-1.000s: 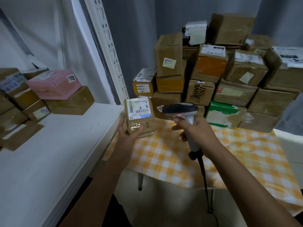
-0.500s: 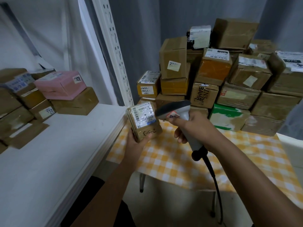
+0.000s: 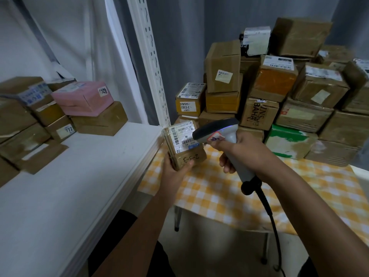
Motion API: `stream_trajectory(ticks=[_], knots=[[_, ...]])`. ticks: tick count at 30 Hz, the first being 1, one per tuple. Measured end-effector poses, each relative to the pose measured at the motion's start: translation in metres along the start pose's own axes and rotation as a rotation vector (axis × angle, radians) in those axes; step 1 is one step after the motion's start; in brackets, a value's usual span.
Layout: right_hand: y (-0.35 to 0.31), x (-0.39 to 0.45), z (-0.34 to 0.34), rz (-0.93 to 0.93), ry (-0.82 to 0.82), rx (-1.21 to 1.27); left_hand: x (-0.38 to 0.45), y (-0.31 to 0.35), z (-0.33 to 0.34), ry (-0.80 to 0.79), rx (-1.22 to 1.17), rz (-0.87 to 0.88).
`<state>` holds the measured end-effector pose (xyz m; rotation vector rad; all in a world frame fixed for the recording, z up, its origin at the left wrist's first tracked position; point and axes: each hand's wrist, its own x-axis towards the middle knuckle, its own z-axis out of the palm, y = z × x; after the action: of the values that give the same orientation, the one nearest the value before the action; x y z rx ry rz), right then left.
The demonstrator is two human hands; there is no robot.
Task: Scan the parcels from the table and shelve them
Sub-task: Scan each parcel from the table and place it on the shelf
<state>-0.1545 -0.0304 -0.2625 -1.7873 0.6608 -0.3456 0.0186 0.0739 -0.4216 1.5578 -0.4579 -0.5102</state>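
Checked table: left hand holds parcel marked "2-5-3".

At the centre of the frame the left hand grips a small brown parcel from below, its white barcode label tilted up and "2-5-3" handwritten on the near face. Just right of it, the right hand holds a grey handheld scanner by its handle, the head aimed at the label; a black cable hangs from the handle toward the lower right. Under both lies the worktop, covered in a yellow checked cloth, with a pile of parcels at upper right. At left a white shelf carries brown boxes and a pink box.
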Motion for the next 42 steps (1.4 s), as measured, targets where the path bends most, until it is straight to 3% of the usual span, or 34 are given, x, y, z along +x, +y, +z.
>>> stream_trajectory(ticks=[8, 13, 20, 30, 36, 42], knots=[[-0.001, 0.001, 0.0, -0.014, 0.009, -0.002, 0.002, -0.004, -0.001, 0.002, 0.011, 0.018], [-0.001, 0.012, 0.011, -0.024, -0.003, 0.002, -0.001, 0.002, -0.008, -0.025, -0.112, 0.014], [-0.018, 0.038, 0.068, -0.157, -0.03, -0.046, -0.015, 0.05, -0.087, 0.353, -0.081, 0.114], [-0.035, 0.047, 0.167, -0.23, -0.334, -0.25, -0.054, 0.106, -0.259, 0.621, -0.141, 0.179], [-0.032, 0.049, 0.185, -0.236, -0.35, -0.29, -0.052, 0.155, -0.336, 0.78, -0.115, 0.214], [-0.03, 0.053, 0.183, -0.222, -0.336, -0.318, -0.032, 0.204, -0.372, 0.865, -0.145, 0.138]])
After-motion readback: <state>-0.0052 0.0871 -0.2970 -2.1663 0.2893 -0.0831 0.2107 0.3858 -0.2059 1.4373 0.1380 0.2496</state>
